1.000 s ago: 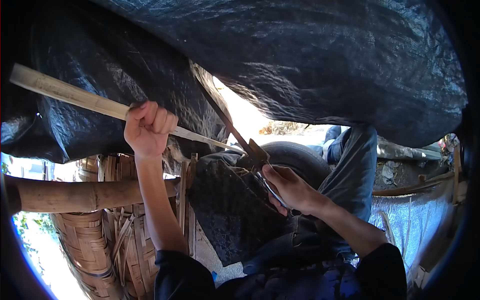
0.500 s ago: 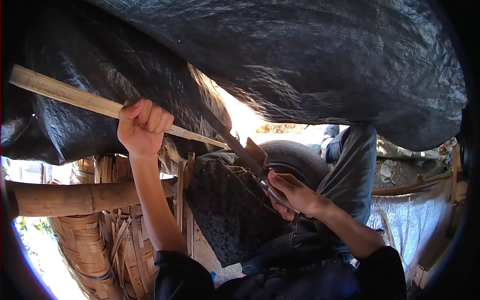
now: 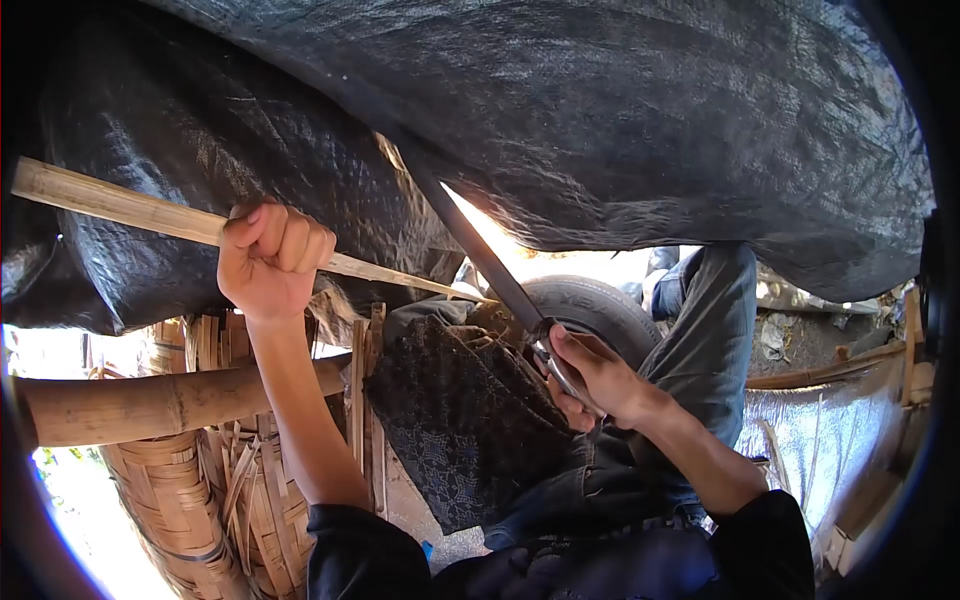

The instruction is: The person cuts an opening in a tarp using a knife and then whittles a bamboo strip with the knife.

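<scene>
My left hand (image 3: pixel 275 260) is wrapped round a long pale bamboo strip (image 3: pixel 130 205), which slants from the far left down toward the tyre. In my right hand (image 3: pixel 595 375) is the handle of a long, dark-bladed machete (image 3: pixel 485 262), its blade pointing up and to the left. The strip's thin far end lies close to the blade, by the edge of the tyre (image 3: pixel 585 305); whether they touch I cannot tell. A dark patterned cloth (image 3: pixel 460 420) covers my left leg below the strip.
Black plastic sheeting (image 3: pixel 620 130) hangs low overhead and in front. A thick bamboo pole (image 3: pixel 170 405) crosses at left, with woven bamboo baskets (image 3: pixel 165 490) below it. My jeans-clad right leg (image 3: pixel 715 320) is bent beside the tyre. A silvery sheet (image 3: pixel 820 440) lies at right.
My left hand has shifted slightly left and down with the strip. The machete now stands a little steeper, its handle slightly farther right, and the tyre shows more.
</scene>
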Tool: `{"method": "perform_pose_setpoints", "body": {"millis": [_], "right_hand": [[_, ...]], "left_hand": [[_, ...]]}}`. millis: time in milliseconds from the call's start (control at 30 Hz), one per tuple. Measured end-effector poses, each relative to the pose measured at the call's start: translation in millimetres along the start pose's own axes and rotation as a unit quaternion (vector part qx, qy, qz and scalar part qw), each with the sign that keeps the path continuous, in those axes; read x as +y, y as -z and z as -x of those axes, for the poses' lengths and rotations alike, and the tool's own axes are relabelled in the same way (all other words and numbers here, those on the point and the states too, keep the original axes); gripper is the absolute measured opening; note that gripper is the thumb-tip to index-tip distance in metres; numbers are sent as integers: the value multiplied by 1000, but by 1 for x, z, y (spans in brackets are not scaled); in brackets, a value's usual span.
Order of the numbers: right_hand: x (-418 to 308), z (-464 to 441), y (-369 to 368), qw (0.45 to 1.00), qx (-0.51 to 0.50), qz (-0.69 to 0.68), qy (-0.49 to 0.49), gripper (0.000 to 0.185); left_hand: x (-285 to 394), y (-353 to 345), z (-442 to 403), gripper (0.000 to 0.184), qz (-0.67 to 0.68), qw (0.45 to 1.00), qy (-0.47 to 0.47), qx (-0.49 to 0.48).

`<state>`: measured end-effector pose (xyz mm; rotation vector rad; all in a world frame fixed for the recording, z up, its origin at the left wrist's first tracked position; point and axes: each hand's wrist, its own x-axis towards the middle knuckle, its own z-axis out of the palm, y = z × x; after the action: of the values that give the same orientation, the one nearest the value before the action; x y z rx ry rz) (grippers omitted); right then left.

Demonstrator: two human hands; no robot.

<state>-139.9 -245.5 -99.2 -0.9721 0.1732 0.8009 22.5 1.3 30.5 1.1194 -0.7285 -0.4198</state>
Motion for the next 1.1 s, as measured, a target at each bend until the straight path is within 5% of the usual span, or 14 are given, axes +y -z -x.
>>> {"method": "perform_pose_setpoints", "body": {"millis": [200, 267, 333, 500, 733, 800, 933, 1100], "right_hand": [[77, -36, -4, 999, 35, 31, 11, 50], [42, -28, -2, 995, 31, 24, -87, 48], [34, -23, -2, 997, 22, 76, 23, 47], [16, -8, -14, 998, 25, 33, 49, 48], [60, -27, 7, 990, 73, 30, -121, 48], [50, -14, 4, 998, 40, 48, 3, 48], [20, -2, -14, 997, 18, 30, 71, 47], [73, -32, -12, 999, 31, 43, 5, 44]], "left_hand": [[1, -1, -1, 40, 1, 1000, 0, 15], [3, 1, 3, 40, 0, 1000, 9, 30], [4, -1, 3, 40, -17, 999, 0, 28], [3, 1, 3, 40, -7, 999, -3, 38], [4, -1, 2, 41, -16, 998, -2, 66], [2, -2, 4, 40, -2, 998, 5, 64], [3, -2, 1, 39, -3, 995, 1, 99], [-2, -16, -1, 40, -19, 978, -33, 205]]}}
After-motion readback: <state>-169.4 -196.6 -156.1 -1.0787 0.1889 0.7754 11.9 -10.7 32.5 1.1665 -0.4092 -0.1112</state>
